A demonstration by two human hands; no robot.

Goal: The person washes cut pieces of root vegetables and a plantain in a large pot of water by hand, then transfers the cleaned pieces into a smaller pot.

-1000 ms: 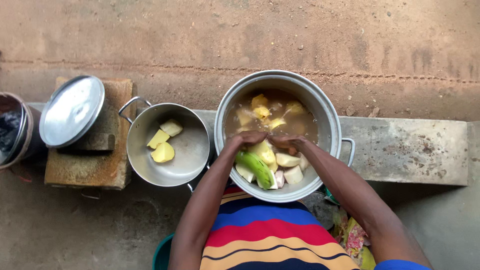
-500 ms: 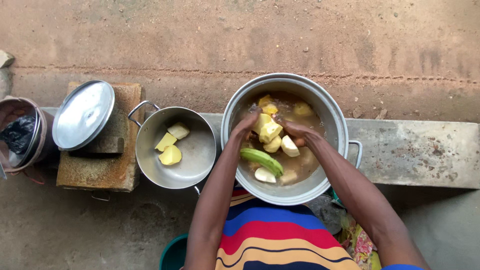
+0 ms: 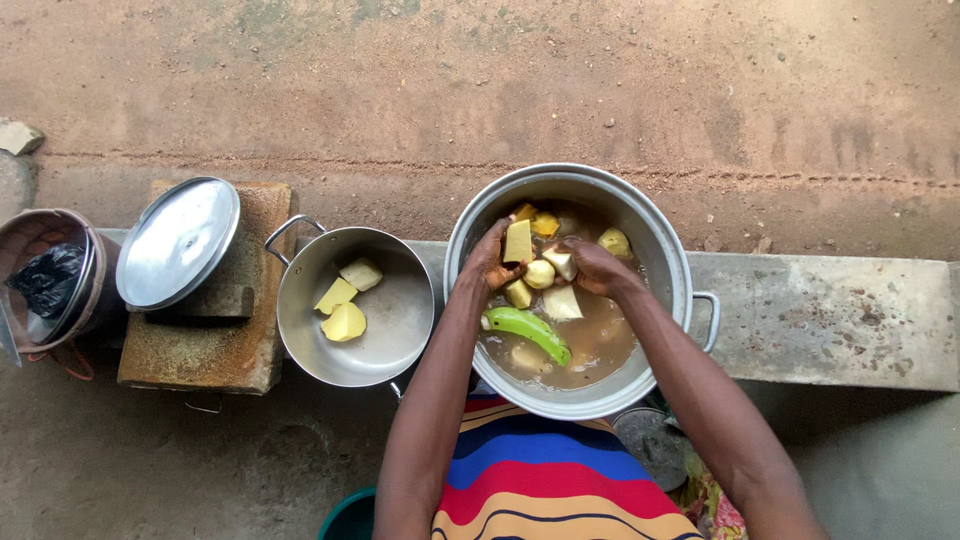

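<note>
Hands meet in the head view over the large pot (image 3: 668, 262) of cloudy water: left hand (image 3: 489, 258) grips a yellow peeled chunk (image 3: 518, 241), right hand (image 3: 593, 266) cups pale pieces (image 3: 559, 262). Rubbing each piece under water, fingers wrapped firmly, seems wise, since wet chunks slip; a green plantain (image 3: 526, 327) floats just below.

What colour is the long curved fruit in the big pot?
Green, seen in the head view: the fruit.
</note>
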